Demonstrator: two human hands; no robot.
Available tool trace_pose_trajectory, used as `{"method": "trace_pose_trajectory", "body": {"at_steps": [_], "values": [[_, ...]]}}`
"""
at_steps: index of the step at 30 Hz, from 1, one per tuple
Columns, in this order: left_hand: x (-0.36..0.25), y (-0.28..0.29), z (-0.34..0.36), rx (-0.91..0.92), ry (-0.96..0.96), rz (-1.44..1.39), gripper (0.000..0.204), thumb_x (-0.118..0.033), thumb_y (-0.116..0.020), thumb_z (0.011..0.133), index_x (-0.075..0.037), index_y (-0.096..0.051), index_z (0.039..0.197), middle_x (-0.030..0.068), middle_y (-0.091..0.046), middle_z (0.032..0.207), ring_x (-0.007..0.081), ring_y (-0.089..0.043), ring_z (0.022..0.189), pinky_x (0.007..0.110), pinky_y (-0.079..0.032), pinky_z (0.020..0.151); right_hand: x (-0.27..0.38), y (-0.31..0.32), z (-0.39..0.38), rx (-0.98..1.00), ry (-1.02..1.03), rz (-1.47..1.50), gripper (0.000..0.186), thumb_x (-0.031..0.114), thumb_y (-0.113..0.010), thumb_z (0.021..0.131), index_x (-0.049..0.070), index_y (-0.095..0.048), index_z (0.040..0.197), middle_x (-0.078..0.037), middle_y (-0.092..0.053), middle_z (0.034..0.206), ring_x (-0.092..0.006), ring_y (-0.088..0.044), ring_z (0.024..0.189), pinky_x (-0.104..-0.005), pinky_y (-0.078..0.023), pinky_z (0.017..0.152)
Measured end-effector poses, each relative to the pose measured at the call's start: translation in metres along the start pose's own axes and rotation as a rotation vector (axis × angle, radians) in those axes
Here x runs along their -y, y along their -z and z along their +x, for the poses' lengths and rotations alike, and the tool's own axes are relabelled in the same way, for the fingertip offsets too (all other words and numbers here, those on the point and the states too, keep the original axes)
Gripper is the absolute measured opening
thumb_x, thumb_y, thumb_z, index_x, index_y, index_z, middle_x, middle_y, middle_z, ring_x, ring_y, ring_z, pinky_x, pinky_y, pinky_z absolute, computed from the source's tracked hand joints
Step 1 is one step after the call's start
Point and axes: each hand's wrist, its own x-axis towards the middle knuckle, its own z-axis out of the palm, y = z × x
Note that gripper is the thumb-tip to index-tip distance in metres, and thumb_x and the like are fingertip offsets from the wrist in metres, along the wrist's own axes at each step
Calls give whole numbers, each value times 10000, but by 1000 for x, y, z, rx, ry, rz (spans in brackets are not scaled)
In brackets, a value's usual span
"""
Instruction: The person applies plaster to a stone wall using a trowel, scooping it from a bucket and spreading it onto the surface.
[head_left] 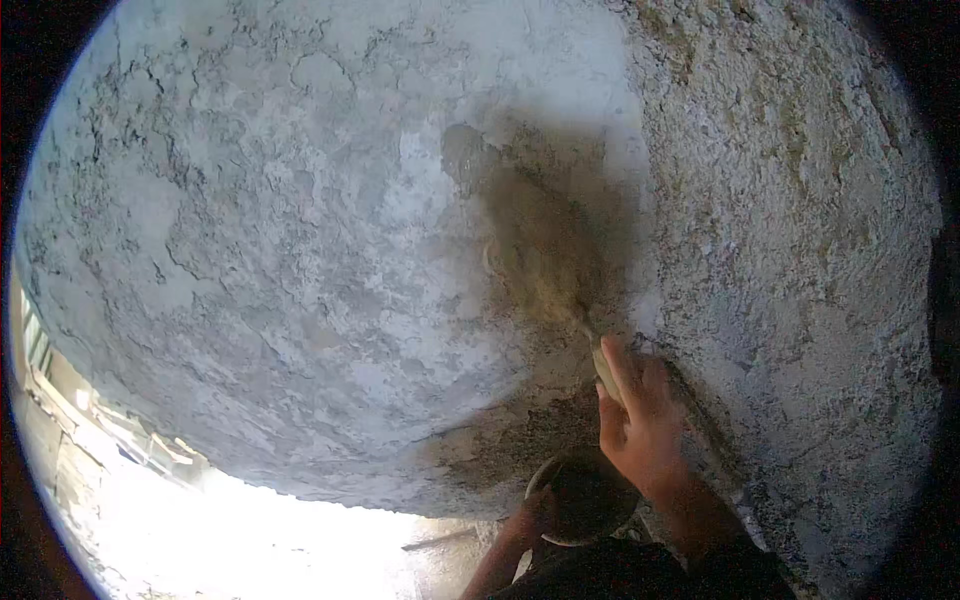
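My right hand [645, 430] grips the pale handle of a trowel [607, 372], whose blade reaches up to the plastered wall [310, 200]. Grey-brown wet mortar [545, 230] lies around the blade in a dark, smeared patch, so the blade's outline is hard to make out. Below, my left hand [532, 518] holds the rim of a round, dark pan [585, 490], low in front of my body. The pan's contents are too dark to tell.
A rougher strip of wall [790, 200] runs down the right side, meeting the smoother grey surface. At lower left, beyond the wall's ragged edge, bright glare covers the ground, with some pale boards or debris [130, 440] showing.
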Motion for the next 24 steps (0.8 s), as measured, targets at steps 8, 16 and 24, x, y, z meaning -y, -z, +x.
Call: {"method": "trace_pose_trajectory", "body": {"at_steps": [8,16,24], "values": [[32,6,-1,-92,30,-264,254,-274,-492,943,-117,-525,1139,-21,-500,832,118,-493,724,284,-412,626,12,20,-15,-134,160,233,542,12,-563,836,44,-402,1353,-193,-601,1125,-369,-600,994,-380,-498,814],[27,5,-5,-20,37,7,405,-123,-497,913,3,-409,1288,116,-559,1182,199,-512,1045,336,-414,902,14,-19,-3,26,212,307,506,95,-569,870,-4,-399,1336,-237,-557,1141,-366,-575,1027,-407,-474,841],[2,-15,-23,-74,-49,-324,108,-228,-463,941,-143,-524,917,-43,-447,718,114,-434,618,243,-353,560,6,-3,3,-30,242,342,500,89,-549,878,11,-385,1344,-240,-553,1151,-367,-574,1031,-407,-468,851]]}}
